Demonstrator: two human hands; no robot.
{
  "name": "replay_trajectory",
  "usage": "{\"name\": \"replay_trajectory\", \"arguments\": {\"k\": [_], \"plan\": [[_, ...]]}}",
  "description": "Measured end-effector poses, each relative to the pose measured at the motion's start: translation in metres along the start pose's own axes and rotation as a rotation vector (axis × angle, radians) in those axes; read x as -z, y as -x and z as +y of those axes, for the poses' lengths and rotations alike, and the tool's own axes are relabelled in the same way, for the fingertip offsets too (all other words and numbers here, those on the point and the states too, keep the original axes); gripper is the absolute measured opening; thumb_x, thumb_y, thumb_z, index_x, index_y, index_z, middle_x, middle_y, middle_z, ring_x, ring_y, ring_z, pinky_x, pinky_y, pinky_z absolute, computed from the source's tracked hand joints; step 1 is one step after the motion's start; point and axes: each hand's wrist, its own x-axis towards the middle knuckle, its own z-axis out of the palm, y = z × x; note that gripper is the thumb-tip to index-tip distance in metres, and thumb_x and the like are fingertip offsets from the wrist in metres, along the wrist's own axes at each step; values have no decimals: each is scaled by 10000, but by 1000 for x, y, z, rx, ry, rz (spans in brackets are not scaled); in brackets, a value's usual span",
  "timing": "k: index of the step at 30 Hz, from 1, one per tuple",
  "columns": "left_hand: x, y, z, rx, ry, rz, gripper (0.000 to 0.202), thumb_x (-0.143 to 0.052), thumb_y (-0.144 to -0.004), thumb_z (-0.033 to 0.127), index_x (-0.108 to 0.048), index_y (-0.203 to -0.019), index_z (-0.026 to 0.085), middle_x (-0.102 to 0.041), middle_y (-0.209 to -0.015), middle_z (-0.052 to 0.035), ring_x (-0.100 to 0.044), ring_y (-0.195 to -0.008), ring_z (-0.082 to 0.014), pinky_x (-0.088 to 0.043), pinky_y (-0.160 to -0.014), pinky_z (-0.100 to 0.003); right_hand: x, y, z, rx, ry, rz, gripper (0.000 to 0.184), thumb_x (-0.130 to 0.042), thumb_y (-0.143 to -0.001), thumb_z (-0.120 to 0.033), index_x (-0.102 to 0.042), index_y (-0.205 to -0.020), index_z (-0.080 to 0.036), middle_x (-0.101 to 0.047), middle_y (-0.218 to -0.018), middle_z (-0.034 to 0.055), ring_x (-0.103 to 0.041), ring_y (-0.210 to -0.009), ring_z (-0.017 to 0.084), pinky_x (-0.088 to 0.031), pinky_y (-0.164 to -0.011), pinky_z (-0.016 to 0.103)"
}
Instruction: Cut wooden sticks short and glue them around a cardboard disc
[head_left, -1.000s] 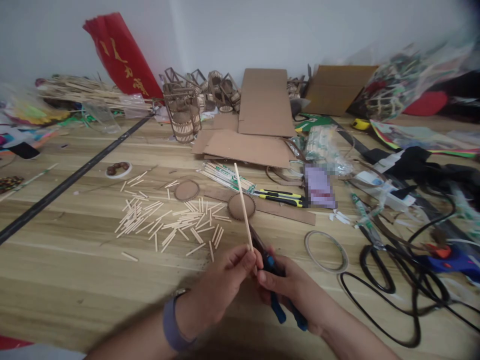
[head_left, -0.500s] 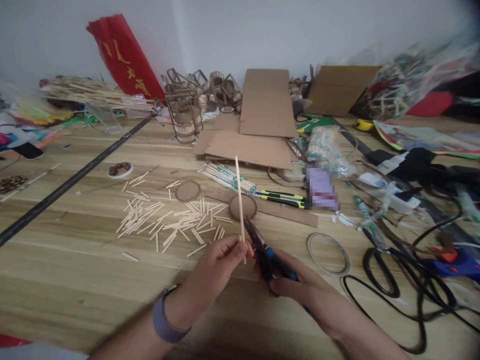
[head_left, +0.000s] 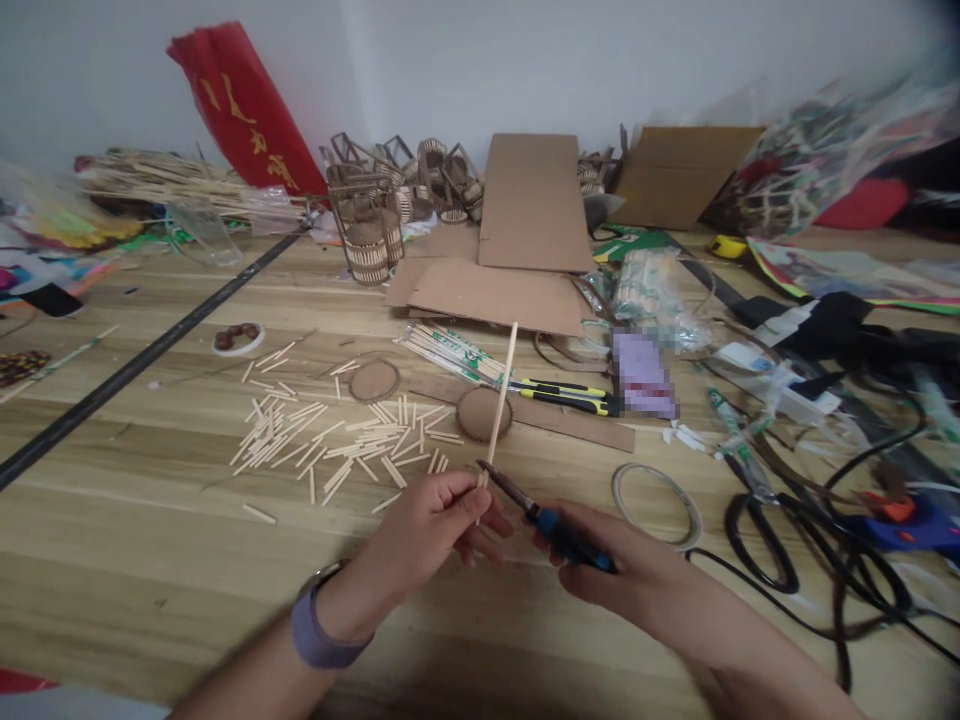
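My left hand [head_left: 442, 515] pinches a thin wooden stick [head_left: 504, 395] near its lower end; the stick points up, tilted a little to the right. My right hand [head_left: 611, 560] is wrapped round the blue-and-black handles of a pair of pliers [head_left: 551, 520]. The tips of the pliers meet the stick just above my left thumb; I cannot tell whether the jaws are round it. Beyond my hands lie many short cut stick pieces [head_left: 390, 435]. Two round cardboard discs [head_left: 484, 413] with dark edges lie near them, one behind the stick.
Two yellow-and-black utility knives [head_left: 566, 395] lie by packed sticks [head_left: 450, 352]. A tape roll [head_left: 656, 507] and scissors [head_left: 761, 540] are at right among black cords. Cardboard sheets [head_left: 495, 298] and small slatted baskets [head_left: 367, 250] stand at the back. A shallow white dish [head_left: 238, 338] holds brown pieces.
The stick has tipped from nearly upright toward the right. The pliers have turned to point left, with their tips now at the stick, and my right hand has closed further round the handles.
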Motion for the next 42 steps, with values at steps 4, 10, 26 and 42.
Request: {"name": "replay_trajectory", "arguments": {"k": [4,10,26,42], "plan": [[0,3,1,57,-15,-83,428,-570,-797,578,-578,-798,150,-693,-781,-51,-696,-613,-144,-411,-480,-176,-1,-1,1,8,5,-20,371,-516,-713,-186,-652,-1053,-244,-678,-938,13,-603,-888,217,-455,-786,317],[-1,4,1,101,10,-154,526,-597,-744,649,-589,-913,151,-677,-721,-22,-672,-531,-122,-363,-428,-154,0,-1,-1,-45,-35,-136,354,-511,-718,-220,-621,-1054,-203,-636,-956,35,-573,-923,215,-439,-816,323],[-3,7,3,153,49,-250,477,-609,-770,589,-641,-887,128,-672,-676,-25,-628,-457,-96,-343,-384,-143,1,1,-8,-34,-78,-164,404,-515,-660,-207,-598,-1055,-200,-617,-1017,51,-546,-974,237,-415,-855,360],[-3,7,-1,148,40,-265,444,-588,-795,573,-627,-832,132,-638,-599,6,-600,-412,-81,-352,-373,-136,-8,-1,-6,30,85,-81,330,-473,-665,-111,-601,-957,-195,-622,-856,3,-555,-810,178,-418,-728,275]]}}
